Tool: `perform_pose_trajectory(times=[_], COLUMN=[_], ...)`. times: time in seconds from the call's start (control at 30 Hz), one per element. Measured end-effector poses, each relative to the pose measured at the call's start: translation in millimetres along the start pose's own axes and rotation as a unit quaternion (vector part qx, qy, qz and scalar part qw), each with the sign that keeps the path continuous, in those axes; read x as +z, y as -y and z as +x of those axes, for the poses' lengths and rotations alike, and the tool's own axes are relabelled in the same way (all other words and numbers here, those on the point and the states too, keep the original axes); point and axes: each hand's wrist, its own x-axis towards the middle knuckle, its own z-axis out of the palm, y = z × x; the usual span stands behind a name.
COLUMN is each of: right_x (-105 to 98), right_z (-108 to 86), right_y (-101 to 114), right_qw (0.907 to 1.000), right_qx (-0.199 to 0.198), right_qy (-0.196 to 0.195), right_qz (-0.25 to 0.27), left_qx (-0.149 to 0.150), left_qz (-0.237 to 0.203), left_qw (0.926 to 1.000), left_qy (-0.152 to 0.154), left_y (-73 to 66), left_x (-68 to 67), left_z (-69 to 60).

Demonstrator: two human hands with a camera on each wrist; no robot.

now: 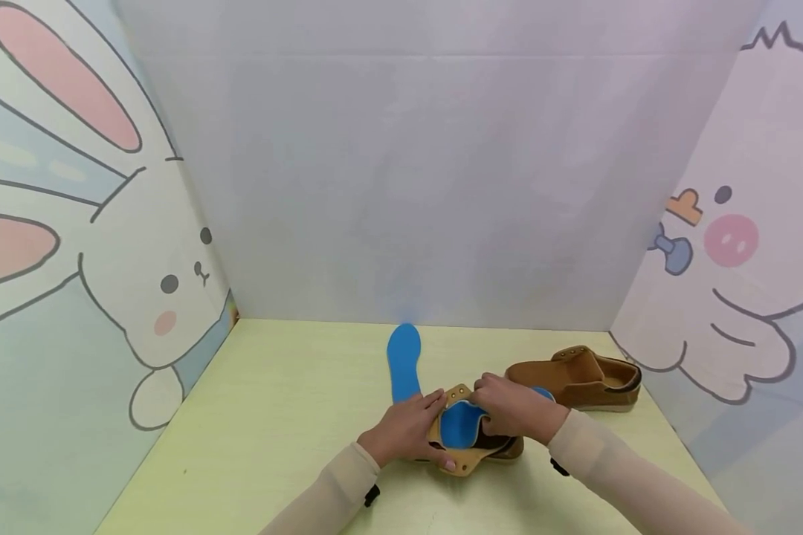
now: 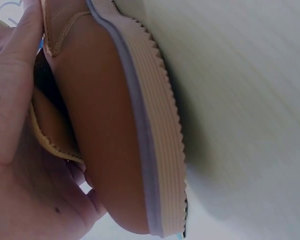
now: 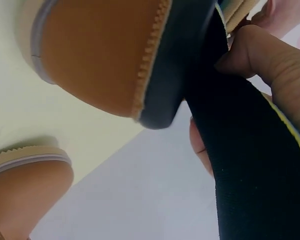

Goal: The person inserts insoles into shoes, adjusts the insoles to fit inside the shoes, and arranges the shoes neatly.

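Note:
A brown low shoe (image 1: 511, 450) sits near the front of the table, its lacing flaps spread apart. My left hand (image 1: 404, 429) grips its front part, thumb on the near flap and fingers over the far side; the left wrist view shows the smooth toe (image 2: 100, 125) and ridged sole. Inside the opening lies part of a blue insole (image 1: 459, 426). With my right hand (image 1: 511, 407) I pinch this insole, which bends out over the heel; its dark underside (image 3: 245, 150) faces the right wrist camera. The insole's end within the shoe is hidden.
Behind and right stands a second brown shoe (image 1: 542, 375), toe pointing left. Another blue insole (image 1: 404, 364) lies flat behind my left hand, one end near the back wall (image 1: 401, 186). Side walls with a rabbit and a chick drawing enclose the pale yellow table (image 1: 254, 431).

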Motion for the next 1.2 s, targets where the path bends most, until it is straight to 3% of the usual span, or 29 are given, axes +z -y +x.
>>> perform_pose_trajectory(times=[0.9,1.2], right_x=[15,18], right_z=[12.3,10.2], right_y=[-3,4], right_qw=[0.9989,0.9993], right_qx=[-0.038,-0.036], right_qy=[0.006,-0.001], right_qz=[0.025,0.007], left_qx=[-0.003,0.002], left_qz=[-0.011,-0.008], left_qw=[0.9999,0.9999], left_qy=[0.011,0.008], left_y=[0.9,0.6], left_x=[-3.4,-1.6], left_z=[0.1,0.2])
